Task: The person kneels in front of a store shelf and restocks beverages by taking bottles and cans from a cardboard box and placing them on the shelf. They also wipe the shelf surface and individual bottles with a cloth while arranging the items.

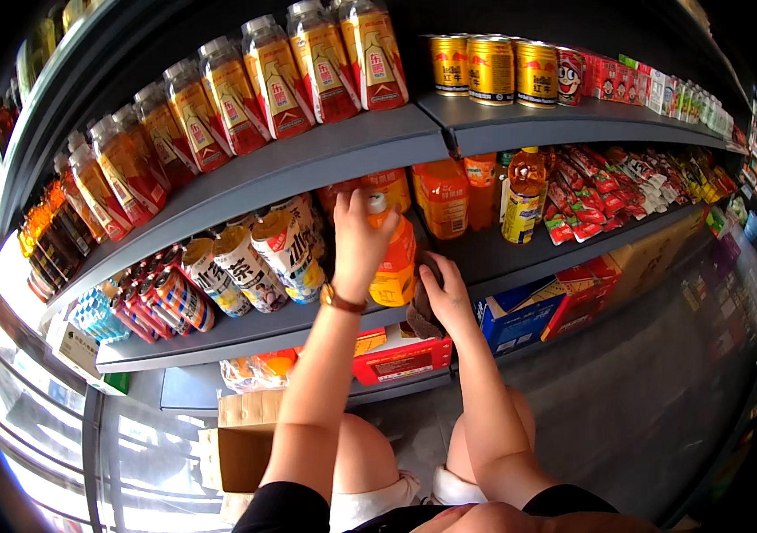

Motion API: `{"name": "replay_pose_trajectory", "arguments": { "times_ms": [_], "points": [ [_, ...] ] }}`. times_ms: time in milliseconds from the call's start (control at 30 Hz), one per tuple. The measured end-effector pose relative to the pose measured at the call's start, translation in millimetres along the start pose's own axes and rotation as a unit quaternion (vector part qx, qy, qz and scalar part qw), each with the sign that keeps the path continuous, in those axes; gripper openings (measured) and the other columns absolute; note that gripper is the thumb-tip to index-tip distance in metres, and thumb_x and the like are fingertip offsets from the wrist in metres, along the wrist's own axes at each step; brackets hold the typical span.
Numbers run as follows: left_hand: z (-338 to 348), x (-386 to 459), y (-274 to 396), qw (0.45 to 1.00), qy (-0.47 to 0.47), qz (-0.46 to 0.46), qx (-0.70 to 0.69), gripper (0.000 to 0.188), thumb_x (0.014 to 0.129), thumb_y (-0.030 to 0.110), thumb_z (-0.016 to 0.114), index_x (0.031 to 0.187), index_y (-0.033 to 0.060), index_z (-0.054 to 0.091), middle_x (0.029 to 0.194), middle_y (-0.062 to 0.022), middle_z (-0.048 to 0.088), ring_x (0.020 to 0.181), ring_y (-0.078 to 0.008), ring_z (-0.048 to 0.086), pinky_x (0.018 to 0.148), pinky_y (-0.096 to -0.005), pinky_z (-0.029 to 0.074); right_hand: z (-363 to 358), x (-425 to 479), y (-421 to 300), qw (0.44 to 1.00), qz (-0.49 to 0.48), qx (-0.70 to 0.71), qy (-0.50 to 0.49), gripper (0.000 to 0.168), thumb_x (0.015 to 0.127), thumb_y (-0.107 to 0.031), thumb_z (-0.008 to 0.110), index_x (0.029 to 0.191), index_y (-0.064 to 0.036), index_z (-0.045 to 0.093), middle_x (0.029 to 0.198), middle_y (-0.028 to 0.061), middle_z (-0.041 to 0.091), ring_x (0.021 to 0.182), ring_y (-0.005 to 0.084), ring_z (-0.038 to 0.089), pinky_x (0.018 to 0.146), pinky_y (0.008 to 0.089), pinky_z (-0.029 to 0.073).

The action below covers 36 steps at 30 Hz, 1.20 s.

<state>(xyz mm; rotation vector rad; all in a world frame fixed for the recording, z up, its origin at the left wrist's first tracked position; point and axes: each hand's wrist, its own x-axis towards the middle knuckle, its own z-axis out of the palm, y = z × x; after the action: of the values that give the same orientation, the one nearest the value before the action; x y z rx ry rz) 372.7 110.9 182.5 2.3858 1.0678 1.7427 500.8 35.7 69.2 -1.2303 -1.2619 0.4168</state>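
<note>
A plastic bottle of orange drink (393,263) stands near the front edge of the middle shelf, slightly tilted. My left hand (359,243), with a brown-strapped watch on the wrist, is around its upper part, the white cap showing between thumb and fingers. Beside the bottle's lower right side, my right hand (443,286) grips a dark brown cloth (426,313). Behind and right of these are more orange drink bottles (441,200). Large printed tea bottles (288,256) line up just left of my left hand.
Overhead, the upper shelf (351,136) carries bottled drinks (275,80) and gold cans (490,70). Snack packets (591,193) lie on the right of the middle shelf. Below are a red box (401,363), a blue box (525,323) and an open cardboard box (245,453) by my legs.
</note>
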Motion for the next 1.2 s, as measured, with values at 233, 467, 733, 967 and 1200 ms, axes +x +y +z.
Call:
{"name": "replay_pose_trajectory", "arguments": {
  "times_ms": [233, 467, 733, 967, 1200],
  "points": [
    [-21.3, 16.1, 12.0, 0.983, -0.136, -0.022, 0.122, 0.032, 0.078, 0.027, 0.068, 0.095, 0.0015, 0.058, 0.080, -0.0177, 0.064, 0.075, -0.0374, 0.063, 0.064, -0.0440, 0.051, -2.8, 2.4, 3.7, 1.000, 0.006, 0.019, -0.021, 0.038, 0.095, -0.031, 0.052, 0.123, -0.006, 0.053, 0.120, 0.0195, 0.052, 0.112, 0.0376, 0.051, 0.094, 0.0393, 0.043],
    [-92.7, -70.5, 35.4, 0.999, 0.000, 0.030, 0.035, 0.016, 0.077, 0.009, 0.069, 0.083, 0.0039, 0.056, 0.073, -0.0131, 0.059, 0.062, -0.0315, 0.058, 0.056, -0.0356, 0.047, 4.6, -5.2, 0.1, 0.996, -0.074, -0.040, -0.016, 0.032, 0.095, -0.023, 0.051, 0.120, -0.004, 0.055, 0.118, 0.0206, 0.054, 0.113, 0.0366, 0.052, 0.095, 0.0392, 0.042],
    [-240.1, -200.5, 31.4, 0.973, 0.070, -0.150, 0.160, 0.019, 0.073, 0.006, 0.072, 0.083, 0.0037, 0.056, 0.073, -0.0109, 0.056, 0.064, -0.0273, 0.057, 0.060, -0.0316, 0.046, 14.7, -20.7, -9.2, 0.986, -0.094, -0.103, -0.093, 0.036, 0.098, -0.032, 0.048, 0.125, -0.009, 0.054, 0.126, 0.0169, 0.049, 0.116, 0.0325, 0.052, 0.096, 0.0388, 0.044],
    [-327.5, -302.1, -23.6, 0.896, -0.061, -0.203, 0.391, 0.021, 0.077, 0.021, 0.070, 0.081, 0.0081, 0.054, 0.078, -0.0081, 0.060, 0.069, -0.0299, 0.060, 0.060, -0.0377, 0.048, 21.4, -27.2, -0.8, 0.970, -0.144, -0.154, -0.117, 0.033, 0.098, -0.029, 0.048, 0.126, -0.013, 0.055, 0.129, 0.0161, 0.047, 0.118, 0.0345, 0.050, 0.098, 0.0401, 0.044],
    [-346.3, -427.6, -105.1, 0.768, -0.157, -0.426, 0.452, 0.031, 0.081, 0.037, 0.065, 0.088, 0.0101, 0.051, 0.077, -0.0080, 0.064, 0.076, -0.0273, 0.064, 0.061, -0.0396, 0.049, 28.1, -28.8, 5.2, 0.966, -0.148, -0.175, -0.119, 0.034, 0.098, -0.032, 0.048, 0.126, -0.015, 0.056, 0.130, 0.0133, 0.047, 0.122, 0.0312, 0.048, 0.101, 0.0404, 0.042]
  ]
}}
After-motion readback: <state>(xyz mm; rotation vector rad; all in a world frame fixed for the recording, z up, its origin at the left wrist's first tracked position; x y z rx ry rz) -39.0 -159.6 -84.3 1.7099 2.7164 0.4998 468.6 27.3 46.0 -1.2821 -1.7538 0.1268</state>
